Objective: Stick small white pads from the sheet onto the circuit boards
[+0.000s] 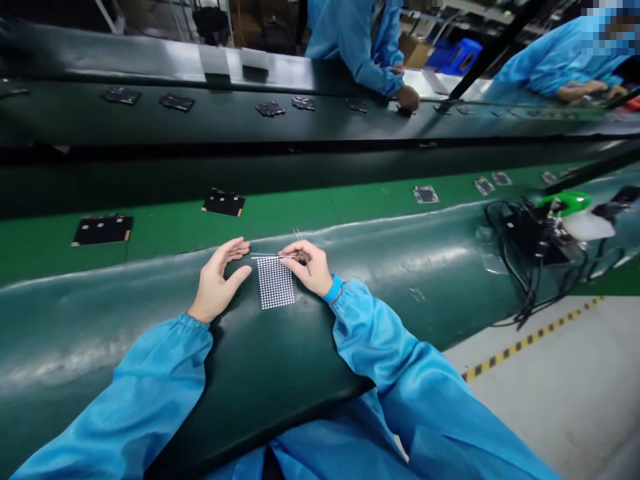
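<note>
A small square board covered with a grid of white dots [275, 283] lies flat on the dark green bench top [380, 267] in front of me. My right hand [309, 265] rests on its upper right corner, fingers pinched round a thin pair of metal tweezers [301, 249] whose tips lie across the board's top edge. My left hand [219, 279] lies just left of the board, fingers spread and curled, holding nothing, its fingertips near the top left corner. Both arms wear blue sleeves.
A green conveyor belt [350, 203] runs beyond the bench, carrying dark boards [223, 202] [103, 229] and smaller ones [425, 194]. A second belt behind holds more parts. Two people in blue work across it. Tangled cables and a green-topped device [567, 213] sit at right.
</note>
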{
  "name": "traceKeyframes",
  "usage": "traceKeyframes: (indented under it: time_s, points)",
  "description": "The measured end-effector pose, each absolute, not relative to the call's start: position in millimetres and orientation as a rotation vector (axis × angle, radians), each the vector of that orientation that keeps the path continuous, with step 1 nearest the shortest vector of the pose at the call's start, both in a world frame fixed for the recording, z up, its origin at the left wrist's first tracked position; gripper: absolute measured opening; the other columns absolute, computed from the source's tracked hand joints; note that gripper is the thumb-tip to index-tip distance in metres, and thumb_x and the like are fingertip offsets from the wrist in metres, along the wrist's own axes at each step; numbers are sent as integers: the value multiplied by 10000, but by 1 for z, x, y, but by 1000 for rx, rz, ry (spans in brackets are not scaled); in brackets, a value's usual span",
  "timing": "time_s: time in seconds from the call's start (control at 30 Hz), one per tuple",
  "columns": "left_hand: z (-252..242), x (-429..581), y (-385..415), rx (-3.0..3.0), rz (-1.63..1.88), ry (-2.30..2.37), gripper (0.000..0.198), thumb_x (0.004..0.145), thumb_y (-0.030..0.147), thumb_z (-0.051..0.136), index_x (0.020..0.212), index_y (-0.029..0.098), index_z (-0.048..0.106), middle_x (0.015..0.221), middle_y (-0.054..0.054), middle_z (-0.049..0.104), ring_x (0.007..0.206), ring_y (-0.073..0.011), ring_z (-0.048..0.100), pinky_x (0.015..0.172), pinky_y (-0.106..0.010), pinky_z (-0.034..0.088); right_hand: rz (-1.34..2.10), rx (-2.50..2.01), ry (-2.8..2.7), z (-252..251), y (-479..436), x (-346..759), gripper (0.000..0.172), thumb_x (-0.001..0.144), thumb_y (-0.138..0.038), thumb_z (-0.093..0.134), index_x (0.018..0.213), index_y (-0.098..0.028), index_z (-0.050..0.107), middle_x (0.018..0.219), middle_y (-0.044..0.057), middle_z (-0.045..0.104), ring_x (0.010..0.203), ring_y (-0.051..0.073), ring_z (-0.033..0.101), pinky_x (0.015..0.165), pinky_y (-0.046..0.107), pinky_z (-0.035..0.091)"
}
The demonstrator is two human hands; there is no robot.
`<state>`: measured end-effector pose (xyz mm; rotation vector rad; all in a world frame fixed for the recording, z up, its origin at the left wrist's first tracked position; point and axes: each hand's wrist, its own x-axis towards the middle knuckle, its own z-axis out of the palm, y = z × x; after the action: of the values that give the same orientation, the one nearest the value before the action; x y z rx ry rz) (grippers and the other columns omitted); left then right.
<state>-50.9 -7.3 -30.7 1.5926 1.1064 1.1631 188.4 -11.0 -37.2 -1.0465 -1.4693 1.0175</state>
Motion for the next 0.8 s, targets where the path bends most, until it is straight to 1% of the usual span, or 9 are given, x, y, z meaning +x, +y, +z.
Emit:
traceKeyframes:
  time_s: [0.1, 0.17, 0.23, 0.33, 0.43, 0.53, 0.6, 0.8]
  points:
    - [-30, -46, -12, 1627, 1094, 1101, 697, 827, 368, 770, 1440, 176, 499, 1375, -158, 651, 1255, -297, 641, 1115, -499, 506, 999, -1052, -1497, -35, -15, 186, 234, 896, -370, 737, 1031, -198, 653, 1001, 79, 749, 874, 181, 716, 779, 333, 605]
    - [-29, -42, -15, 1651, 1071, 1112, 691, 802, 368, 797, 1412, 190, 525, 1360, -146, 663, 1244, -296, 649, 1115, -503, 510, 973, -1046, -1502, -33, -18, 184, 214, 894, -350, 738, 1033, -206, 664, 999, 71, 744, 860, 178, 711, 765, 329, 603]
    - [-29, -39, -18, 1669, 1090, 1130, 628, 793, 354, 812, 1351, 192, 575, 1300, -129, 694, 1180, -278, 679, 1093, -487, 529, 937, -1024, -1507, -31, -21, 182, 194, 888, -326, 744, 1026, -207, 675, 993, 65, 738, 831, 169, 701, 743, 321, 595]
    - [-30, -37, -20, 1674, 1122, 1176, 471, 810, 345, 802, 1226, 183, 652, 1143, -97, 739, 1004, -234, 723, 988, -431, 586, 911, -992, -1536, -30, -23, 181, 186, 888, -300, 746, 1034, -207, 678, 1002, 67, 733, 800, 164, 691, 726, 322, 587]
    - [-31, -38, -19, 1661, 1098, 1219, 349, 834, 365, 776, 1121, 180, 702, 1019, -73, 759, 881, -207, 735, 895, -384, 615, 883, -989, -1600, -27, -23, 181, 175, 896, -291, 742, 1037, -211, 674, 1006, 70, 731, 835, 178, 695, 765, 345, 589]
    - [-31, -38, -19, 1634, 1087, 1231, 296, 846, 373, 760, 1064, 176, 725, 977, -65, 772, 845, -198, 742, 857, -355, 619, 837, -958, -1653, -23, -24, 183, 183, 894, -269, 750, 1051, -211, 675, 1040, 79, 729, 966, 210, 698, 894, 391, 573]
    - [-30, -37, -19, 1634, 1085, 1230, 259, 853, 359, 753, 1036, 177, 736, 964, -57, 776, 834, -189, 741, 838, -334, 614, 857, -946, -1656, -22, -25, 182, 196, 895, -262, 753, 1066, -211, 673, 1059, 83, 730, 1006, 216, 697, 940, 405, 560]
    - [-25, -36, -20, 1692, 1055, 1215, 170, 890, 339, 713, 969, 196, 761, 932, -41, 778, 825, -174, 722, 821, -313, 590, 944, -984, -1585, -24, -26, 177, 140, 899, -287, 747, 996, -216, 677, 963, 57, 732, 875, 187, 709, 834, 358, 585]
